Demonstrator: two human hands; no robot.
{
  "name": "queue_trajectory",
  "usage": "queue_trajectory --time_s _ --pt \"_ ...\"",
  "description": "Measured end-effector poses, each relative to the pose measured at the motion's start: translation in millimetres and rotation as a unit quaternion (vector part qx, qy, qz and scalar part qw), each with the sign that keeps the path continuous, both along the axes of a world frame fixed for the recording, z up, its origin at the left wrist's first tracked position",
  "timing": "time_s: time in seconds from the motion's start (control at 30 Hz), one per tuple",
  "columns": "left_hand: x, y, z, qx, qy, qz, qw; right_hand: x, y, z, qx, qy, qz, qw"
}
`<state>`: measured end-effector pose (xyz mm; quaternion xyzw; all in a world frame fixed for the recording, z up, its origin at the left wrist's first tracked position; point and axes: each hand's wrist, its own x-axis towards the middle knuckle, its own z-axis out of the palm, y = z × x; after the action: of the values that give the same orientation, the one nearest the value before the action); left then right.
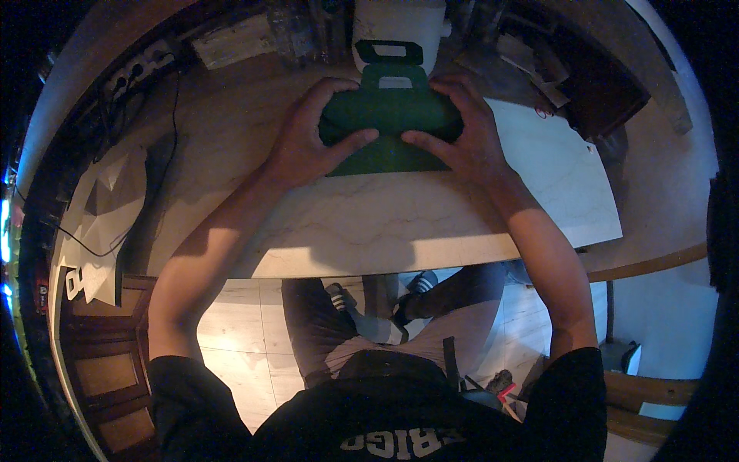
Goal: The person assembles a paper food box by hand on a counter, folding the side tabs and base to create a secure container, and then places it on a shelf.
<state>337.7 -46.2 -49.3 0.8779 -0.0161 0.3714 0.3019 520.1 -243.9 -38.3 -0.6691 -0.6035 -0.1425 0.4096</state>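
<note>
A dark green carry box [390, 112] stands at the far middle of the table, with two flaps at its top that have cut-out handle holes. Whether it is card or cloth I cannot tell. My left hand [315, 131] grips its left end, fingers over the upper edge and thumb along the near face. On the other end, my right hand [471, 131] holds it in the same way, the two thumbs pointing toward each other. Flat green material reaches out below the thumbs onto the pale marbled table [362, 223].
Behind the box stands a white container [398, 23]. A white faceted object [108, 208] lies at the left, near a dark cable [175, 100] and a power strip [138, 73]. At the right are a pale sheet [554, 169] and a dark box [608, 88].
</note>
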Motion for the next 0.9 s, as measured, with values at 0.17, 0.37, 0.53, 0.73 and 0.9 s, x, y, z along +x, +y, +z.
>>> queue_trajectory --time_s 0.17,0.37,0.53,0.73,0.9 --pt "0.5 0.8 -0.4 0.015 -0.018 -0.002 1.000 -1.4 -1.0 2.0 -0.007 0.005 0.004 1.000" --pt "2.8 1.4 -2.0 -0.007 -0.011 0.000 1.000 -0.1 -1.9 1.6 -0.003 0.009 0.009 1.000" --pt "3.4 2.0 -0.9 0.015 -0.021 0.009 1.000 -1.8 -0.6 0.5 -0.006 0.010 -0.006 1.000" --pt "4.9 1.6 -4.4 0.030 -0.037 0.017 0.999 -2.3 0.3 -1.5 0.011 -0.012 -0.017 1.000" --pt "1.9 -0.4 -2.2 0.005 -0.013 0.009 1.000 -3.0 0.6 -0.5 0.006 -0.012 -0.017 1.000"
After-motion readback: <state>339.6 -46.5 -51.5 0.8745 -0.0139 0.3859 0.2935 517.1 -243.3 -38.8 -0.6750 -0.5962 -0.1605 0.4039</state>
